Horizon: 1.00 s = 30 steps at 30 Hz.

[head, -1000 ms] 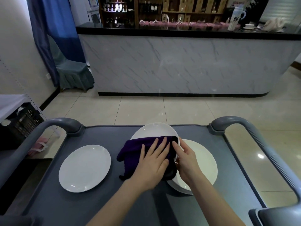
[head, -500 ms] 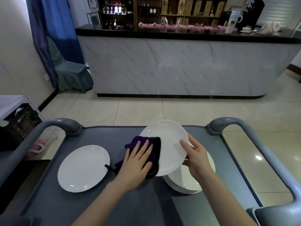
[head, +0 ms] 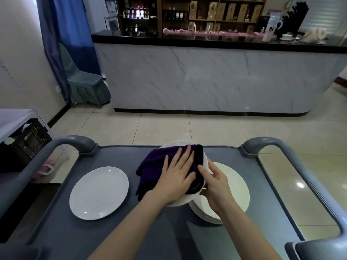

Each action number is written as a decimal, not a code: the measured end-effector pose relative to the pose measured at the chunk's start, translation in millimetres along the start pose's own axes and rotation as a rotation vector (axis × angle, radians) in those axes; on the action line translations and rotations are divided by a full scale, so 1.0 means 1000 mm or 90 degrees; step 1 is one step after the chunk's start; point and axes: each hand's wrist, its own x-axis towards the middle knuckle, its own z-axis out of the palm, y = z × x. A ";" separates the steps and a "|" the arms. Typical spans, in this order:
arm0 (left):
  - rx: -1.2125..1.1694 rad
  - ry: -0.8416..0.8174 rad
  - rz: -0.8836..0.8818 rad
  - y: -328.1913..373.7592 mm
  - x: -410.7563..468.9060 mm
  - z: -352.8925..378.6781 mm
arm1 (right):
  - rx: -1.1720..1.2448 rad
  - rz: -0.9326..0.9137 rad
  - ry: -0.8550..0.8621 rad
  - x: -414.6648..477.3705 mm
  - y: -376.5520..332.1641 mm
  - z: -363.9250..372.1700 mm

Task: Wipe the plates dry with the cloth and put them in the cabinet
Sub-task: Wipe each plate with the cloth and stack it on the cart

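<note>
currently, left hand (head: 176, 177) lies flat, fingers straight and spread, pressing the purple cloth (head: 154, 166) onto the face of the held plate (head: 180, 202). right hand (head: 216, 186) grips that plate's right rim, fingers curled round it. held plate is tilted, positioned over the stack of plates (head: 236, 182) on the right half of the grey cart (head: 93, 241). cloth covers most of the held plate and overhangs its left edge. lone plate (head: 98, 192) lies flat on the cart's left side, well apart. marble counter (head: 206, 77) stands beyond.

Head-worn view, forward and down, seemingly close over cart (head: 56, 241)
</note>
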 end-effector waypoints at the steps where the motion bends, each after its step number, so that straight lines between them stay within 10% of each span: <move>1: -0.003 0.002 -0.005 -0.006 0.003 -0.003 | -0.006 -0.001 -0.009 -0.003 0.001 0.000; 30: -0.347 0.367 -0.237 -0.052 -0.002 -0.062 | -0.369 -0.191 -0.090 -0.004 -0.049 -0.006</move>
